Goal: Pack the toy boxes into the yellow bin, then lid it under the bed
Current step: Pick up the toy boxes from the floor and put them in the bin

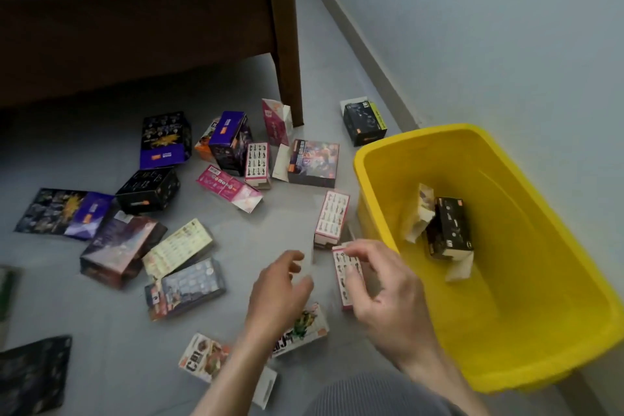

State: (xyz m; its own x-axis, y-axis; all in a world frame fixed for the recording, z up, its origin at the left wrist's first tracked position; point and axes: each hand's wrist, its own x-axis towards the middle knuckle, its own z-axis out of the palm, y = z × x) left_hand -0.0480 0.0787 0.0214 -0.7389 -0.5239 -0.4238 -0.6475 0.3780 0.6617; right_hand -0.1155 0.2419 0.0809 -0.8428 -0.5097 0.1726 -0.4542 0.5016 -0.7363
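Your right hand (381, 284) pinches a pink-edged toy box (347, 275) just beside the yellow bin (371, 159); your left hand (280, 284) hovers near it, fingers loosely curled, holding nothing. You're mid-packing, so I'd carry this box over the rim next. Two boxes (447, 228) lie in the bin; roughly eighteen are scattered on the floor (287, 209) by the bed (135, 44). No lid shows.

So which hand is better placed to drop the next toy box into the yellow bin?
The right hand. It already pinches a pink and white box right beside the yellow bin; the left hand holds nothing and sits farther from the bin.
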